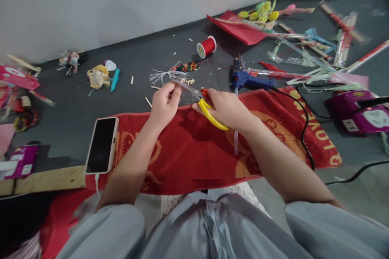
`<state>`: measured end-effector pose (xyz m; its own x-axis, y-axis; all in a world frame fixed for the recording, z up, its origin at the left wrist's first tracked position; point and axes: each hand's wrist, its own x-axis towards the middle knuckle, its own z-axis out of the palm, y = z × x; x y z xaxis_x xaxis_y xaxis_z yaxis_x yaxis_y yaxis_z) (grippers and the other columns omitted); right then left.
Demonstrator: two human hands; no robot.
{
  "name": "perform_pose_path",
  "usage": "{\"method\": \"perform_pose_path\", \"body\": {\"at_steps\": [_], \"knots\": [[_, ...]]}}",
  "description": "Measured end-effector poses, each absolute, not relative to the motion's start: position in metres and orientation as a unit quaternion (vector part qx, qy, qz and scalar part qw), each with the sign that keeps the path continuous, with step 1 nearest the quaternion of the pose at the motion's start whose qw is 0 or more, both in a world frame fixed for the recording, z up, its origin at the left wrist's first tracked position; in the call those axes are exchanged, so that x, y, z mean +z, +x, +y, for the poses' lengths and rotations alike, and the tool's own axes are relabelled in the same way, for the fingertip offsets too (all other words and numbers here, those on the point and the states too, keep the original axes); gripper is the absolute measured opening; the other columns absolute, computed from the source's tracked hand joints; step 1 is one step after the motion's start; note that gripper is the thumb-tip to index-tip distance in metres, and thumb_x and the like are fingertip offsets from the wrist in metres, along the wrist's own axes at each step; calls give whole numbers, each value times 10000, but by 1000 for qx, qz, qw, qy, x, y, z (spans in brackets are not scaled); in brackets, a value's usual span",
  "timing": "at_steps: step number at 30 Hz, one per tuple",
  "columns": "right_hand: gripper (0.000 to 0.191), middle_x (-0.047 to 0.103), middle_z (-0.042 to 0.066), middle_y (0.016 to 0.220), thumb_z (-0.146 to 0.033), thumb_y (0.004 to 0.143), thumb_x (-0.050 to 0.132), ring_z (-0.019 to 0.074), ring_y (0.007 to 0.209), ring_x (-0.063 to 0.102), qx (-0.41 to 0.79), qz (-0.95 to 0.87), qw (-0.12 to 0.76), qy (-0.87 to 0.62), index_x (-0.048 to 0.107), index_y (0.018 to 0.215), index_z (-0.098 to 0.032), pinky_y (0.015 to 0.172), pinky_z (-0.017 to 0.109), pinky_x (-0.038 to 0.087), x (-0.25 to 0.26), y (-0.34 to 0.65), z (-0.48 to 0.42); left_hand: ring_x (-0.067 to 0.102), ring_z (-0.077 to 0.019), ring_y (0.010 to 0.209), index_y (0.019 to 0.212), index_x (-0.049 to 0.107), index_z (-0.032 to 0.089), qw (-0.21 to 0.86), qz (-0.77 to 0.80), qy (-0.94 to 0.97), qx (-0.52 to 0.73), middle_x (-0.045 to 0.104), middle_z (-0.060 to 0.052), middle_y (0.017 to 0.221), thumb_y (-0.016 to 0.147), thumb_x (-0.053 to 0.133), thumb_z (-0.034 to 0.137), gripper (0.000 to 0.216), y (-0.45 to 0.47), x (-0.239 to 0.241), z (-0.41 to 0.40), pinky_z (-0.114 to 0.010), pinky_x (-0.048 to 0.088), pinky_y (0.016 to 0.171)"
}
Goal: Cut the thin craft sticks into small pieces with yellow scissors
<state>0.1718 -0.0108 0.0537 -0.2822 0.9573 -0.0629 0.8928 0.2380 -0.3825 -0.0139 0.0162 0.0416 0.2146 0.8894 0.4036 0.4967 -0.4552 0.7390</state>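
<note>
Where the left hand [165, 103] pinched: beside the tips of the scissors [205, 111], any contents too small to tell.
Scissors: aimed leftward between both hands; a loosened grip could have let them nick the left.
Right hand [227, 107]: wrapped around the yellow handles, glue gun [253, 79] farther right.

a craft workspace, grey table [130, 99], blue glue gun [253, 80], spool of red thread [207, 47], yellow-handled hand tool [210, 117], thin white strands [161, 75], red paper [235, 33]
</note>
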Motion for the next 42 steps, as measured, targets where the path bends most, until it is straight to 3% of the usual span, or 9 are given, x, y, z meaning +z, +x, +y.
{"method": "perform_pose_path", "body": {"at_steps": [9, 13, 19, 22, 26, 29, 32, 37, 42], "knots": [[669, 660, 111, 742, -776, 836, 316, 217, 656, 597, 194, -765, 85, -608, 584, 844, -163, 539, 293, 255, 56, 168, -12, 372, -92, 457, 634, 404, 211, 135, 484, 775, 384, 412, 36, 505, 954, 369, 460, 406, -17, 44, 13, -254, 274, 471], [638, 656, 110, 728, -759, 836, 350, 219, 654, 600, 202, -759, 99, -612, 589, 824, -168, 544, 294, 263, 56, 166, -12, 453, -115, 507, 732, 512, 212, 100, 497, 785, 358, 500, 15, 557, 969, 329, 397, 352, -17, 42, 13, -262, 324, 527], [557, 644, 91, 711, -719, 850, 380, 205, 665, 602, 255, -700, 178, -643, 544, 760, -194, 566, 284, 319, 56, 167, -8, 588, -242, 1047, 1095, 592, 205, -98, 486, 766, 409, 652, -113, 1084, 929, 419, 366, 289, -16, 40, 4, -390, 406, 932], [533, 593, 29, 592, -713, 861, 363, 158, 574, 579, 360, -633, 287, -622, 484, 714, -215, 590, 276, 389, 50, 167, -5, 589, -253, 1044, 1060, 601, 216, -144, 429, 794, 406, 651, -96, 1076, 894, 471, 315, 233, -11, 44, -5, -424, 394, 949], [516, 551, -15, 561, -702, 880, 319, 127, 524, 549, 478, -562, 398, -545, 446, 718, -229, 577, 264, 425, 35, 159, -3, 606, -206, 933, 1042, 565, 206, -28, 375, 838, 394, 661, -78, 969, 894, 479, 344, 221, 5, 41, -17, -375, 471, 869], [528, 535, -20, 561, -703, 884, 292, 133, 548, 545, 498, -567, 393, -525, 444, 699, -232, 580, 269, 428, 26, 151, -4, 455, -308, 1298, 1364, 355, 172, 107, 413, 819, 384, 481, -189, 1380, 801, 568, 608, 743, 15, 27, -22, -490, 414, 1057], [503, 561, -16, 637, -696, 868, 342, 132, 593, 532, 476, -591, 382, -527, 466, 724, -230, 582, 266, 408, 25, 146, -9, 254, -370, 1447, 1442, 224, 192, 234, 447, 792, 344, 289, -211, 1518, 641, 656, 733, 1059, 20, 15, -25, -555, 300, 1161], [500, 556, -6, 656, -675, 870, 333, 127, 607, 496, 444, -630, 368, -520, 475, 727, -217, 599, 265, 380, 36, 145, -16, 199, -379, 1467, 1404, 270, 211, 339, 464, 748, 332, 287, -194, 1502, 563, 711, 734, 1084, 25, 14, -32, -566, 227, 1200], [513, 552, 17, 679, -684, 850, 340, 131, 614, 484, 430, -649, 355, -517, 478, 730, -206, 605, 273, 372, 37, 144, -15, 290, -390, 1405, 1362, 313, 174, 313, 491, 728, 362, 363, -201, 1413, 535, 752, 674, 1061, 31, 18, -33, -589, 253, 1172]]}}
